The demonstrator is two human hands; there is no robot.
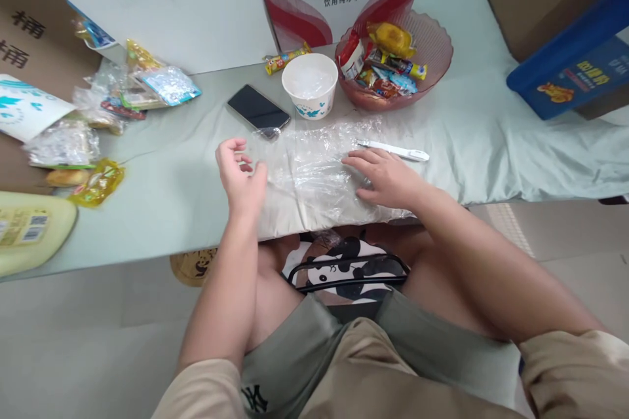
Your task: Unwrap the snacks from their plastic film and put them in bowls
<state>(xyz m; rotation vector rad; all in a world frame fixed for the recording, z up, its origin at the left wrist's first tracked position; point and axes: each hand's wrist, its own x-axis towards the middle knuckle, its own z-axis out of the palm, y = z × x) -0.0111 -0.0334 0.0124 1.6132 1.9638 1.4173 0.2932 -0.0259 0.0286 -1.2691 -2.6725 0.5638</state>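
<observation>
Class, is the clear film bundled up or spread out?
Spread out, though wrinkled: the clear film lies across the tablecloth between left hand and right hand.

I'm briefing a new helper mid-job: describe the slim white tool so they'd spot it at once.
Start at the white box with red lettering, then the pink bowl of wrapped snacks in front of it. Nearer the person, just beyond the right hand, lies the slim white tool. It is straight and opaque, unlike the crumpled clear plastic near it.
</observation>
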